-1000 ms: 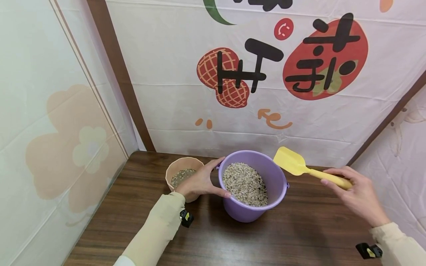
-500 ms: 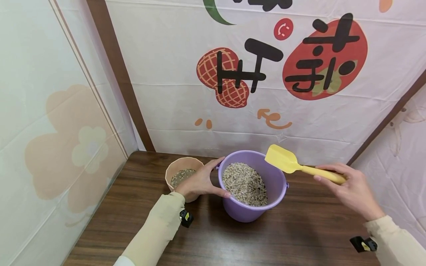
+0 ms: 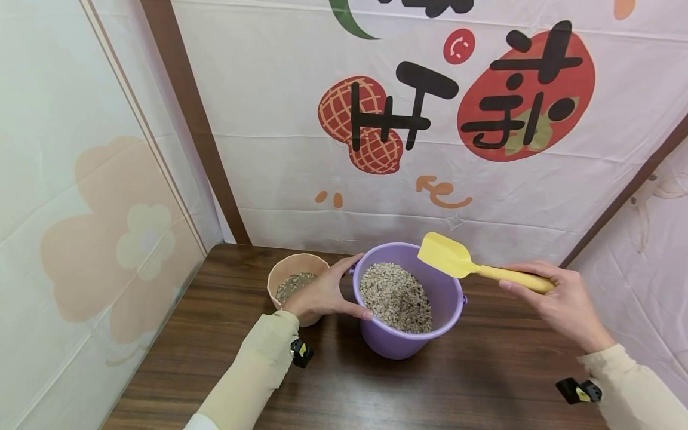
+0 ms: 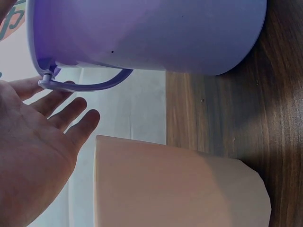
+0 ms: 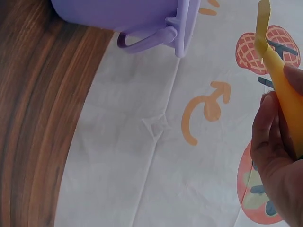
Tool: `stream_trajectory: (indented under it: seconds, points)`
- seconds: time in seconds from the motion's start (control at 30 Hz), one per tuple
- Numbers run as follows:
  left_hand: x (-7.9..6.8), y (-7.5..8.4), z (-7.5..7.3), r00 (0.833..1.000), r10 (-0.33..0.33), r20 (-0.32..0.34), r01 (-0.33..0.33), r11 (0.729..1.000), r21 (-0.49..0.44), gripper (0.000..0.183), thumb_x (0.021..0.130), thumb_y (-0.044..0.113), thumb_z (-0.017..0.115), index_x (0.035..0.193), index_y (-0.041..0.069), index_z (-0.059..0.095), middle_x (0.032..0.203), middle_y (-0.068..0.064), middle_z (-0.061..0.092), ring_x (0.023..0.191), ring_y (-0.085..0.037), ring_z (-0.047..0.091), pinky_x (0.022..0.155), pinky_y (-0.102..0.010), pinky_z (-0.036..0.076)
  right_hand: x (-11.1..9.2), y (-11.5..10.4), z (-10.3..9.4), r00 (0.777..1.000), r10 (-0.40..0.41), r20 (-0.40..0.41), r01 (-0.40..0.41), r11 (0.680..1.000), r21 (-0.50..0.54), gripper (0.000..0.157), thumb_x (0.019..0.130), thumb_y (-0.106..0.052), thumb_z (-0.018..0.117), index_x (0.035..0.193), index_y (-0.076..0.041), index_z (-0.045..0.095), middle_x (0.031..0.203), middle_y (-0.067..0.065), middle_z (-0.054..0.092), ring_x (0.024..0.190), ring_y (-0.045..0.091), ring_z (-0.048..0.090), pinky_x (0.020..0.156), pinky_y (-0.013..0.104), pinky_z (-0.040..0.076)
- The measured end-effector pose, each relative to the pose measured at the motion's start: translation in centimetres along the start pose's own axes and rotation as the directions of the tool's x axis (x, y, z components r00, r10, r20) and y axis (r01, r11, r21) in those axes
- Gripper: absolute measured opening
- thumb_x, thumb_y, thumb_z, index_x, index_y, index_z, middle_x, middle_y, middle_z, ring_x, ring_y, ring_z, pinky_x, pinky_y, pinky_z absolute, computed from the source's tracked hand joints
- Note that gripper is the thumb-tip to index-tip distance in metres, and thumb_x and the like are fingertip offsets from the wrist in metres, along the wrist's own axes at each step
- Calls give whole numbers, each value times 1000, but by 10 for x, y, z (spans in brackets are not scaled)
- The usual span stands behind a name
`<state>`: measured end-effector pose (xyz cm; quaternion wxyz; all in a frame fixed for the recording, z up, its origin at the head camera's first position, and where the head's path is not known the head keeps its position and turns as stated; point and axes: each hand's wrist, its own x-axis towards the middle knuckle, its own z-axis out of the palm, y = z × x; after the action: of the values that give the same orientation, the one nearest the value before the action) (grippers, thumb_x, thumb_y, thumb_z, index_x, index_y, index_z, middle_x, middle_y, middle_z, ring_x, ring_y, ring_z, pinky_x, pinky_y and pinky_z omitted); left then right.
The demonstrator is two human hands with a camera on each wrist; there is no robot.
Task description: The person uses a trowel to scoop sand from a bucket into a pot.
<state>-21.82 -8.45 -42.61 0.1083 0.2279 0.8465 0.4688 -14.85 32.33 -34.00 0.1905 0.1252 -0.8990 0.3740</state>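
Note:
A purple bucket (image 3: pixel 395 345), partly filled with pale grainy gravel (image 3: pixel 395 298), stands on the brown table. My left hand (image 3: pixel 326 291) spans the left side of its rim, thumb at the front and fingers spread toward the back. In the left wrist view those fingers (image 4: pixel 85 124) are fairly straight beside the bucket's handle (image 4: pixel 94 86). My right hand (image 3: pixel 564 298) grips the handle of a yellow toy shovel (image 3: pixel 446 255). The shovel's blade overlaps the bucket's back right rim in the head view, above the gravel.
A peach faceted bowl (image 3: pixel 279 272) holding some gravel in greyish liquid sits left of the bucket, partly hidden by my left hand. Printed white cloth (image 3: pixel 279 149) hangs behind the wood-grain table (image 3: pixel 215 358), and more cloth stands at both sides.
My right hand has moved left with the toy shovel, bringing its blade from beside the bucket's right rim to over the back right part. The left hand and bucket have stayed put.

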Motion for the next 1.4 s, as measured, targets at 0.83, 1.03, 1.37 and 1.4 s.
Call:
stream_trajectory:
  seconds: [0.83, 1.03, 1.37, 1.4]
  points:
    - [0, 0, 1, 1000, -24, 8, 25, 997, -78, 127, 57, 51, 99, 161, 33, 28, 160, 8, 33, 148, -25, 31, 117, -51, 29, 6, -11, 22, 994, 79, 79, -89, 988, 130, 34, 81, -13, 88, 112, -3, 78, 88, 0, 76, 61, 9, 53, 48, 25, 46]
    - [0, -1, 1, 1000, -25, 10, 25, 998, -61, 127, 57, 52, 98, 161, 33, 27, 161, 7, 32, 148, -25, 31, 116, -52, 29, 8, -7, 30, 993, 63, 96, -70, 995, 68, 31, 80, -20, 89, 108, -8, 79, 84, 5, 73, 61, 10, 50, 50, 25, 45]
    - [0, -1, 0, 1000, -23, 9, 24, 999, -44, 127, 57, 52, 98, 161, 34, 27, 162, 7, 31, 148, -25, 30, 117, -51, 29, 16, -4, 42, 987, -16, 157, 3, 997, 81, 25, 80, -13, 88, 104, -10, 80, 86, 5, 73, 58, 8, 48, 49, 24, 44]
    - [0, -1, 0, 1000, -23, 9, 24, 999, -40, 126, 58, 53, 97, 161, 34, 27, 162, 7, 31, 148, -24, 30, 117, -51, 29, 17, -4, 43, 987, -25, 160, 14, 997, 73, 25, 80, -13, 89, 103, -10, 80, 86, 4, 73, 58, 8, 47, 49, 23, 43]
